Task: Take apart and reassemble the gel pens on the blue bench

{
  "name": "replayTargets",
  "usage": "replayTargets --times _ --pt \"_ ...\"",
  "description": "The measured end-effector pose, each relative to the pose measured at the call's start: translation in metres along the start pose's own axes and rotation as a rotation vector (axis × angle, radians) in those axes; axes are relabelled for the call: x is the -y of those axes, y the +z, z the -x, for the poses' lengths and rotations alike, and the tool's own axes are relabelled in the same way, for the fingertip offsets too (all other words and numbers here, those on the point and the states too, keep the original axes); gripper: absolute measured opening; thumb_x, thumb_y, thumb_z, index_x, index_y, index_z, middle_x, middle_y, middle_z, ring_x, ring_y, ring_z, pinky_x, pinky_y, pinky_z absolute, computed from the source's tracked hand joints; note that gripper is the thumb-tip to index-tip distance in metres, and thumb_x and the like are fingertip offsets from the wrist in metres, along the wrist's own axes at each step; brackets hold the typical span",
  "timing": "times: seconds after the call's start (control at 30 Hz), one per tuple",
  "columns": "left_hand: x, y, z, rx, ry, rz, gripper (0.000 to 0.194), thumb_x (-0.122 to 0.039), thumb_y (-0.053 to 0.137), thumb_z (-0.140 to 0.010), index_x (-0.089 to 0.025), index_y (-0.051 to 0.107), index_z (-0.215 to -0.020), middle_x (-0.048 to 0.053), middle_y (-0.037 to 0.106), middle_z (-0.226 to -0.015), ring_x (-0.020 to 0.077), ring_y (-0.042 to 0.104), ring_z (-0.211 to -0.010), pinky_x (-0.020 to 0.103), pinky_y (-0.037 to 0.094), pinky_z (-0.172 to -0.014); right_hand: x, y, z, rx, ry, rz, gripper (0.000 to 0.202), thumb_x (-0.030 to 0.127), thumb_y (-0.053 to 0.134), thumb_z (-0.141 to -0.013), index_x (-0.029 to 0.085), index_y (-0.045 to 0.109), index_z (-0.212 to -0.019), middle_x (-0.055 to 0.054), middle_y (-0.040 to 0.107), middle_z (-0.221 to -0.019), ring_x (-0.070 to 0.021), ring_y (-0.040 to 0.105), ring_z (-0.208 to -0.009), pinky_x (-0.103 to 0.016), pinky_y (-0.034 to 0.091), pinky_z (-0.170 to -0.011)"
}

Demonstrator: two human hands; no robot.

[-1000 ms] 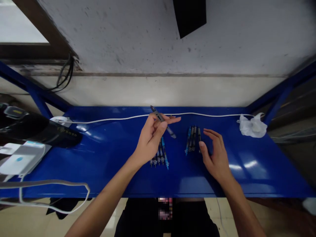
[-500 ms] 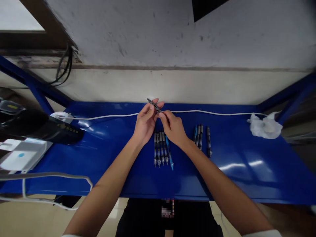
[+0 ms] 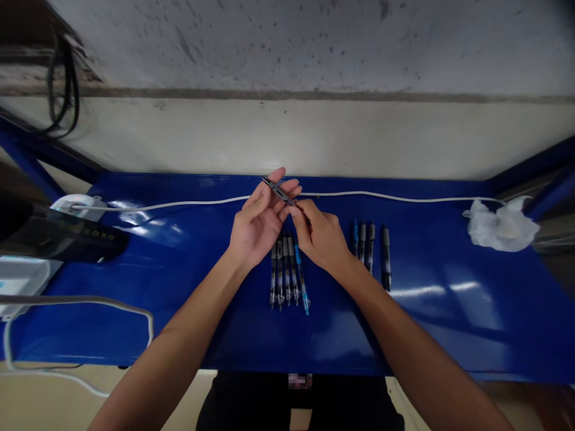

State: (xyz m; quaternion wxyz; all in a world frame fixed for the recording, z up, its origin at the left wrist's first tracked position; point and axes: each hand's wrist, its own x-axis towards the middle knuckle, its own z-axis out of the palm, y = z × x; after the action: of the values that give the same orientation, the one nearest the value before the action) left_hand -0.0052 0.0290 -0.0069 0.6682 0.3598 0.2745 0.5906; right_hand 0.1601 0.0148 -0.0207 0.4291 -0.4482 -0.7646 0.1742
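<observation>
A slim grey-and-black pen point(image 3: 279, 192) is up off the tabletop, slanting between two bare hands at the far middle, its dark end pointing far and left. The right hand point(image 3: 322, 235) has it, thumb and fingers pinching the near, right-hand end. And the left hand point(image 3: 257, 232)? Palm up, fingers loosely spread, unclenched, with the pen crossing just over the fingers; whether it bears any weight, one cannot tell.

Below them, on the glossy blue tabletop point(image 3: 188, 248), a row of four grey-and-black pens point(image 3: 287, 272) lies side by side, tops partly tucked under the hands' outline, with a bright blue clear-barrelled pen point(image 3: 302, 282) tilted at the row's right end. Over to the right, past the right wrist, there's a blue-topped pen point(image 3: 355, 233) beside two grey-topped black pens point(image 3: 371, 242), lower parts hidden by the forearm, and a lone dark pen point(image 3: 387, 258) just apart.

Along the far side runs a thin white cable point(image 3: 386, 196), reaching a crumpled white plastic bag point(image 3: 498, 226) at far right. At left, a black cylinder with pale lettering point(image 3: 85, 239).
</observation>
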Motion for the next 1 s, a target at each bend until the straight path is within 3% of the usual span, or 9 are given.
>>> replayTargets --times 0.13,0.23,0.47,0.7,0.87,1.0 --pt "-0.001 -0.001 -0.001 -0.013 0.02 0.045 0.029 -0.035 0.076 -0.104 -0.029 0.076 -0.133 0.004 0.081 -0.137 0.0279 0.072 -0.14 0.038 0.059 -0.117 -0.001 -0.002 0.0 -0.013 -0.005 0.025 0.033 0.046 0.044 -0.119 0.023 0.061 -0.102 0.003 0.063 -0.067 -0.0123 0.05 -0.05 -0.029 0.033 -0.057" --pt "-0.001 -0.002 -0.003 -0.048 0.052 0.022 0.019 -0.035 0.083 -0.101 -0.026 0.08 -0.118 0.003 0.084 -0.122 0.0244 0.078 -0.126 0.035 0.062 -0.111 -0.003 -0.002 0.0 0.013 0.005 0.019 0.036 0.049 0.042 -0.119 0.024 0.062 -0.103 0.003 0.062 -0.067 -0.0128 0.052 -0.051 -0.03 0.033 -0.057" --pt "-0.001 0.0 -0.004 -0.111 0.111 -0.03 0.027 -0.038 0.093 -0.091 -0.023 0.082 -0.111 0.003 0.084 -0.11 0.0191 0.081 -0.107 0.032 0.064 -0.103 -0.001 -0.001 -0.001 0.053 0.068 -0.056 0.039 0.05 0.041 -0.119 0.023 0.065 -0.104 -0.003 0.074 -0.083 -0.0164 0.067 -0.065 -0.029 0.039 -0.062" --pt "0.0 0.004 -0.003 -0.166 0.172 -0.077 0.027 -0.04 0.095 -0.089 -0.022 0.085 -0.105 0.005 0.085 -0.105 0.0188 0.081 -0.098 0.034 0.064 -0.099 0.007 -0.002 -0.001 0.053 0.106 -0.161 0.039 0.051 0.045 -0.118 0.023 0.065 -0.097 0.0 0.07 -0.079 -0.0136 0.06 -0.061 -0.028 0.041 -0.064" --pt "0.0 0.005 -0.002 -0.203 0.183 -0.114 0.027 -0.041 0.095 -0.089 -0.022 0.085 -0.105 0.006 0.085 -0.103 0.0195 0.081 -0.098 0.036 0.064 -0.098 0.01 -0.003 -0.001 0.053 0.137 -0.225 0.04 0.052 0.048 -0.117 0.023 0.066 -0.097 0.003 0.059 -0.071 -0.0129 0.049 -0.058 -0.028 0.041 -0.064" --pt "-0.002 0.001 -0.004 -0.19 0.162 -0.082 0.028 -0.041 0.098 -0.085 -0.022 0.085 -0.101 0.005 0.084 -0.102 0.0194 0.08 -0.098 0.032 0.064 -0.09 0.011 -0.001 -0.003 0.111 0.247 -0.499 0.044 0.057 0.05 -0.116 0.023 0.072 -0.1 0.005 0.048 -0.071 -0.0117 0.042 -0.058 -0.028 0.037 -0.059"
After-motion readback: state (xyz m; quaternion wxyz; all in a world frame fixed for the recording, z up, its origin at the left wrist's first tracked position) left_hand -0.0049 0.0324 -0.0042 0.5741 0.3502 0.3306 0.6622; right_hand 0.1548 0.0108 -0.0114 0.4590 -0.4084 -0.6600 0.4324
